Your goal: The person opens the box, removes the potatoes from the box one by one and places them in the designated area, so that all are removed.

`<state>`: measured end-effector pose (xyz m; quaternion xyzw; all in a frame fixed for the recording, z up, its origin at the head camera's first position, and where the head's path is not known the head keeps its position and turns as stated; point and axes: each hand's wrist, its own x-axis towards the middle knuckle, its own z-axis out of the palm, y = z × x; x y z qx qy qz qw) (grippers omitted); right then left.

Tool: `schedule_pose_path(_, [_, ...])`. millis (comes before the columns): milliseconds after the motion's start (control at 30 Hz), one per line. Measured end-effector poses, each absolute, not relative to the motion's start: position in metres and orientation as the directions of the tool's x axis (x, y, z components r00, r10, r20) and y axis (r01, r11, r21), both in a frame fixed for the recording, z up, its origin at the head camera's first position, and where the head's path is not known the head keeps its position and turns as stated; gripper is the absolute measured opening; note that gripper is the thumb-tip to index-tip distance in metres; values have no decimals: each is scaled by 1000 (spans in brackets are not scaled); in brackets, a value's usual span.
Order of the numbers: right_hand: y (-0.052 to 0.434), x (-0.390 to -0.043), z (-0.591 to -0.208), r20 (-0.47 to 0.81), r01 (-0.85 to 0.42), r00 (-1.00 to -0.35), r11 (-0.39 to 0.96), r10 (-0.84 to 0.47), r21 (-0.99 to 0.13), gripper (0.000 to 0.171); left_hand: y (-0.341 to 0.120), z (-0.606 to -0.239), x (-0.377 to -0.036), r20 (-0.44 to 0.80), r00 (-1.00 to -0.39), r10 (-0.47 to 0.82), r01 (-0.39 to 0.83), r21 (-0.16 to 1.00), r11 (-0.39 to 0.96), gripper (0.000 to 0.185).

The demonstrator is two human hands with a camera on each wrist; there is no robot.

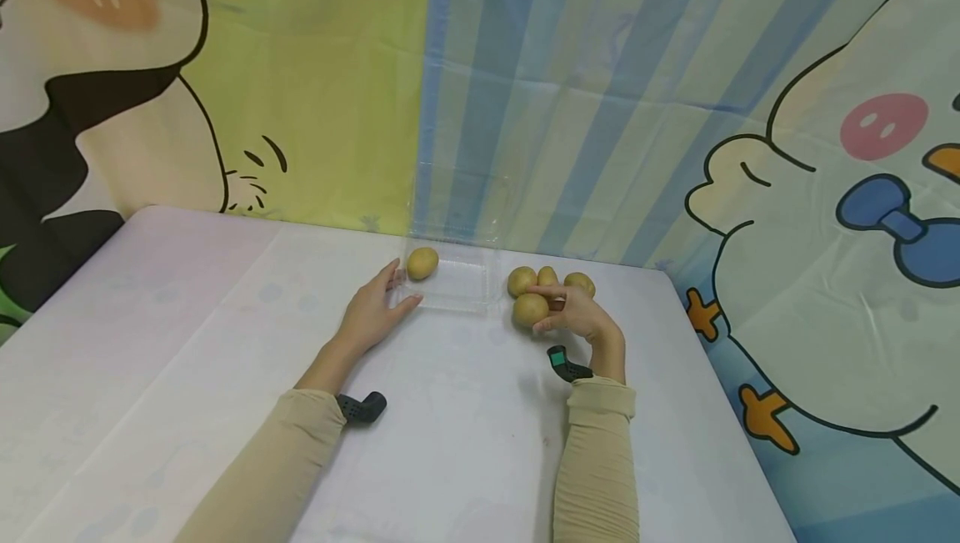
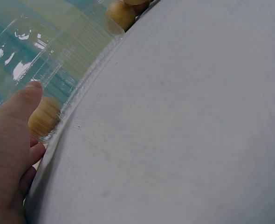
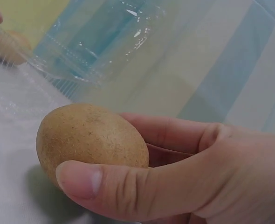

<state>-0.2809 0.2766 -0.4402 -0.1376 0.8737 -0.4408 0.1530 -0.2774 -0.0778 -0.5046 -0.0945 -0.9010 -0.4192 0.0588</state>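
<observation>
My right hand [image 1: 576, 312] pinches a small brown potato [image 3: 88, 140] between thumb and fingers, low over the white table right of the box. Just behind it are three more potatoes [image 1: 522, 280], partly covered by the hand in the head view. A clear plastic box [image 1: 461, 306] has its transparent lid [image 1: 457, 201] raised at the back. Inside, at the left end, lies one potato [image 1: 422, 263]. My left hand [image 1: 375, 309] holds the box at its front left corner, the thumb at the front wall and the fingers along the left side.
The white table [image 1: 450, 443] ends just behind the box, where a printed cloth [image 1: 600, 109] with cartoon animals hangs. Black wrist cameras [image 1: 363, 408] are strapped on both forearms.
</observation>
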Motion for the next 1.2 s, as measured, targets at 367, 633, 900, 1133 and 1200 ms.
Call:
schedule_pose_path(367, [280,-287,-454,-147,-95,-921,573,-361,-814,64,-77,-504,-277,187,-976,116,217,745,630,86])
schedule_pose_path(633, [279,-287,-453,-190,-50,-922,591,-336,-805,62,-77,-503,-277,196,-973,118,226,746,626,85])
schedule_pose_path(900, [272,-277,-435,-206,-56,-903,577,-378,-815,61,-77,-503,-277,190,-975,113,219,746,629,86])
schedule_pose_path(1133, [281,-283,-447,-202,-68,-884,544,-422,-836,61,-77,-502,-276,178,-977,118,212,750,627,86])
schedule_pose_path(1200, [283,-284,-449,-205,-67,-875,529,-439,-846,61,-77,-502,-276,174,-978,116,208,752,625,86])
